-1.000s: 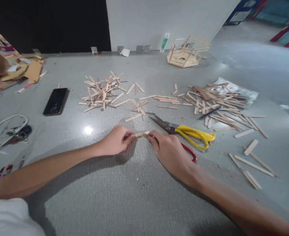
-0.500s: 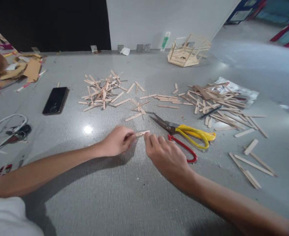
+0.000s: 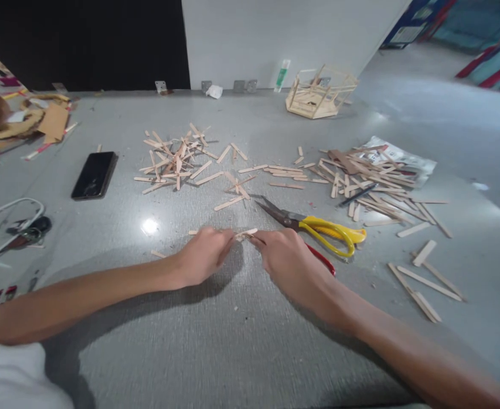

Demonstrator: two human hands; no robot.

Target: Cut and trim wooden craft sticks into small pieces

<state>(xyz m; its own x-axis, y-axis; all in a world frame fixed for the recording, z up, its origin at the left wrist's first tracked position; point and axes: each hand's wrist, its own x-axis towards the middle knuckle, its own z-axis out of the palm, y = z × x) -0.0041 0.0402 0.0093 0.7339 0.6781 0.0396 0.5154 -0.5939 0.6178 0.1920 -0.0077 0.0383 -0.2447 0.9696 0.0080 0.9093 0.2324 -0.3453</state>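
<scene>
A short piece of wooden craft stick point(image 3: 246, 233) spans the gap between my two hands, just above the grey table. My left hand point(image 3: 205, 254) pinches its left end, with the fingers curled and the knuckles up. At its right end, my right hand point(image 3: 290, 258) grips with thumb and fingers pressed together. The fingers hide most of the stick. Scissors point(image 3: 290, 220) with one yellow and one red handle lie just beyond my right hand, which partly covers the red handle. Another stick end point(image 3: 192, 232) shows behind my left hand.
Loose craft sticks point(image 3: 177, 162) are heaped at the back left, and a larger pile point(image 3: 377, 182) lies right beside a plastic packet point(image 3: 420, 165). A phone point(image 3: 94, 175) lies left. A hexagonal stick frame point(image 3: 318, 102) and a glue tube point(image 3: 282, 75) stand at the back.
My hands have turned knuckles-up around the stick, and my right hand now covers more of the red handle. Two stick pieces show near my left hand and forearm. The view has shifted slightly.
</scene>
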